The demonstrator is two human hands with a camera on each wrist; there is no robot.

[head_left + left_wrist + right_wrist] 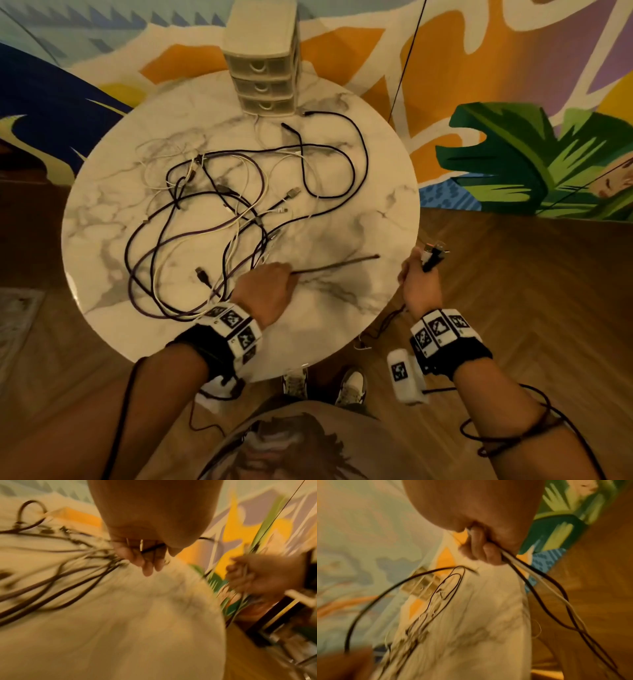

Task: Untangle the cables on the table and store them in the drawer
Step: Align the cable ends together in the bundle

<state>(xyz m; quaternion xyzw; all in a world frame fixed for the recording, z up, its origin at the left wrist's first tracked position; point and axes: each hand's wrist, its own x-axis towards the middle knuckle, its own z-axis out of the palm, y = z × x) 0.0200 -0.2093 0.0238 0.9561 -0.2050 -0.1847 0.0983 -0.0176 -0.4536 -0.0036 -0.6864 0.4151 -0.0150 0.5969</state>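
Note:
A tangle of dark and white cables (219,219) sprawls over the round marble table (359,301). My left hand (270,284) grips one dark cable (335,265), whose free end sticks out to the right over the table; the left wrist view shows my fingers (145,561) curled round it. My right hand (419,277) is beyond the table's right edge and holds a bunch of cables (539,588), their plugs (435,251) poking up from the fist and their lengths hanging toward the floor. The small beige drawer unit (263,68), all three drawers closed, stands at the table's far edge.
The wooden floor (513,274) surrounds the table, with a painted wall behind it. A thin black cord (406,65) hangs down at the right of the drawers. My feet (351,385) show under the near table edge.

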